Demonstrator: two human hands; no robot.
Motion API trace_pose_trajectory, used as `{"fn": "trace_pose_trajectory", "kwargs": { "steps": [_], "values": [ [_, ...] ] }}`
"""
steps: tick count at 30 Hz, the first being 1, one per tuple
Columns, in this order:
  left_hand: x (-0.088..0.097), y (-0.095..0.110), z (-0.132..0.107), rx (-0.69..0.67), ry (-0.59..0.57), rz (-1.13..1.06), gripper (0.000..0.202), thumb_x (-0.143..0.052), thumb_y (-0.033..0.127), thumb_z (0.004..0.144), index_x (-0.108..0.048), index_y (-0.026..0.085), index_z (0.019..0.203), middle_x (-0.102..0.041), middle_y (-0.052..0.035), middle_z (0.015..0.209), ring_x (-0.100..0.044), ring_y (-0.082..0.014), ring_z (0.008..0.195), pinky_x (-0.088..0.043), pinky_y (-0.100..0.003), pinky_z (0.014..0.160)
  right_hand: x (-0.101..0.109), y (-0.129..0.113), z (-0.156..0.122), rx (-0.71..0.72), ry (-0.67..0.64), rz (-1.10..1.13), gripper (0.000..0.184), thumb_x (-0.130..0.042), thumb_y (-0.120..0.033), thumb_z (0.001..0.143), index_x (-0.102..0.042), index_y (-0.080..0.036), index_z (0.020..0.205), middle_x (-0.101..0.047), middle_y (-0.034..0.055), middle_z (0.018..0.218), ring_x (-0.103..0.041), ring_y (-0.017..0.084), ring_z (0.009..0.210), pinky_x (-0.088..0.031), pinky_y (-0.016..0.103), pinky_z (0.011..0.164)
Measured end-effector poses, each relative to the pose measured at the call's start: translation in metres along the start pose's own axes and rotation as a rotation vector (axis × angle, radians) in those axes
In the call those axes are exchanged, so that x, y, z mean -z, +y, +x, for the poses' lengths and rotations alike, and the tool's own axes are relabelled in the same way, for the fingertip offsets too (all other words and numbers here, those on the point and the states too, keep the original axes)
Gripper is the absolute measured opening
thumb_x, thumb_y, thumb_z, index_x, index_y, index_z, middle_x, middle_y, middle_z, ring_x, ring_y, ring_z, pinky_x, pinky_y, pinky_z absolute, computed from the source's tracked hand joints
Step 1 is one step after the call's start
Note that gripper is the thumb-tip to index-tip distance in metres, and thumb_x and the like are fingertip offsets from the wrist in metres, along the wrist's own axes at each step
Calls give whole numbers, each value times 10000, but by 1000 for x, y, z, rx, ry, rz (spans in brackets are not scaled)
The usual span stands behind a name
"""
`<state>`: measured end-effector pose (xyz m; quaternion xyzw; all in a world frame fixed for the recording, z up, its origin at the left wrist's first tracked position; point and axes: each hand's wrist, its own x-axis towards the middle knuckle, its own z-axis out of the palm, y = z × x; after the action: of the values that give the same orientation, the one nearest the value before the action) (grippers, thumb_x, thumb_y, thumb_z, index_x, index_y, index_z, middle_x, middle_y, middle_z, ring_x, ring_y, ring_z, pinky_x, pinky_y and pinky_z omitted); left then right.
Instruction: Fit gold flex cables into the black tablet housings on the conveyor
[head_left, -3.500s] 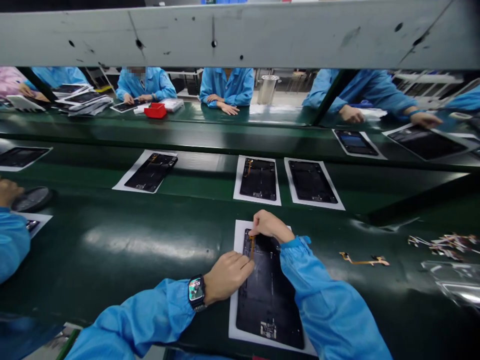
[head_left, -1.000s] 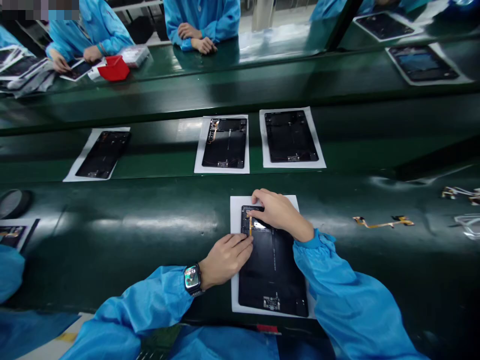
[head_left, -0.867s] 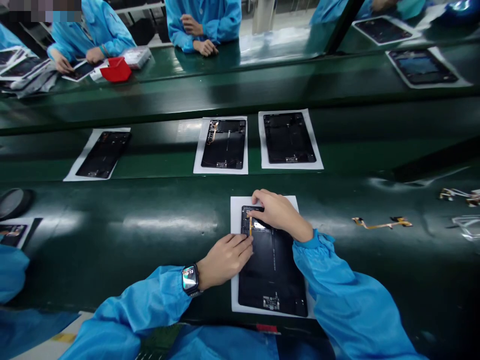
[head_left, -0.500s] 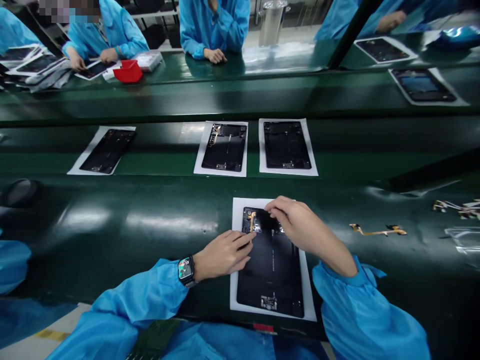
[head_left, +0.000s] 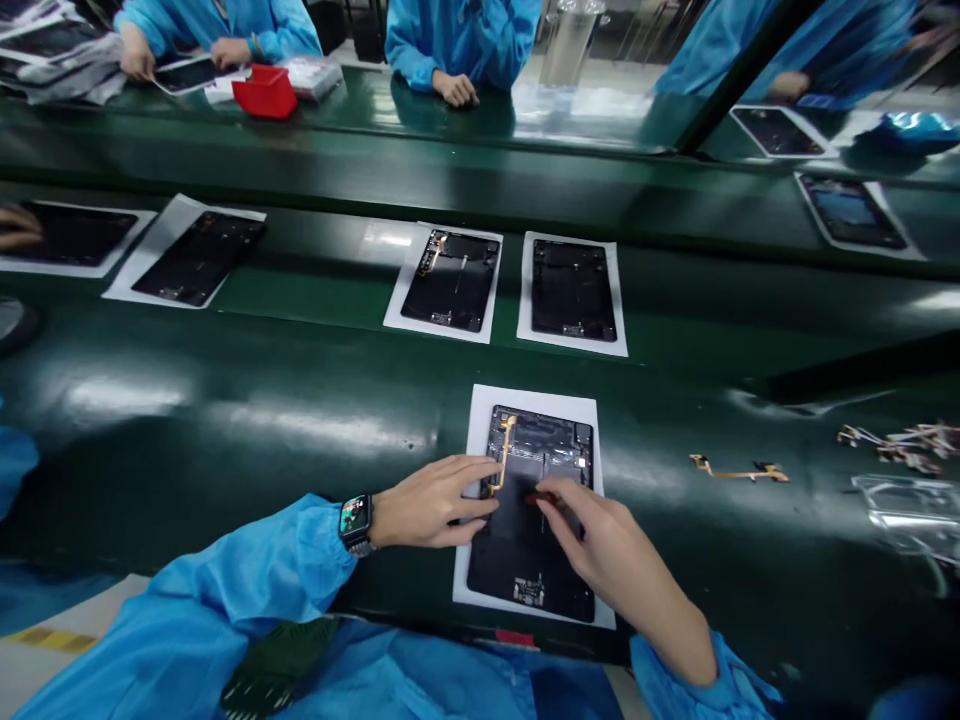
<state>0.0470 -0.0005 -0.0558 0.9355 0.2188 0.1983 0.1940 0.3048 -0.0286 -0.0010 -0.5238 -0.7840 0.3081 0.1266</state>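
Observation:
An opened tablet [head_left: 517,550] with a black inside lies on a white sheet [head_left: 460,590] in front of me. An orange flex cable [head_left: 506,450] runs down its upper left side. My left hand [head_left: 442,500], with a watch on its wrist, rests at the tablet's left edge, fingers apart and fingertips by the lower end of that cable. Over the middle of the tablet, my right hand [head_left: 592,530] is closed in a pinch. Something dark reddish shows at its fingertips, too small to make out.
Another flex cable [head_left: 739,471] lies to the right, near a pile of small cables [head_left: 904,445] and clear plastic pieces [head_left: 911,515]. Beyond are more opened tablets [head_left: 574,290] on white sheets. Across the bench, people in blue sit near a red bin [head_left: 265,92].
My right hand has moved from the tablet's top edge down to its middle, still pinched. My left hand has shifted slightly. Another person's hand and a tablet have come into view at far left.

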Motion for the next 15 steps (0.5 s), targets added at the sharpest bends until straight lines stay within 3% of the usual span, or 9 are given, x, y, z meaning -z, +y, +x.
{"fn": "trace_pose_trajectory", "kwargs": {
  "steps": [9, 15],
  "values": [
    [1, 1, -8, 12, 58, -13, 227, -555, 220, 905, -681, 148, 1079, -472, -171, 1411, -423, -289, 1345, -433, -447, 1095, -33, -27, 23, 172, 57, -377, 159, -412, -117, 972, -563, -164, 958, -652, 43, 779, -619, 172, 594, -406, 268, 520],
    [3, -1, -8, 34, 40, -22, 218, -545, 231, 910, -693, 151, 1050, -487, -166, 1383, -442, -286, 1317, -443, -438, 1076, -40, -32, 25, 213, 47, -434, 137, -442, -101, 951, -568, -150, 974, -641, 39, 776, -600, 178, 572, -396, 282, 502]
  ]
}}
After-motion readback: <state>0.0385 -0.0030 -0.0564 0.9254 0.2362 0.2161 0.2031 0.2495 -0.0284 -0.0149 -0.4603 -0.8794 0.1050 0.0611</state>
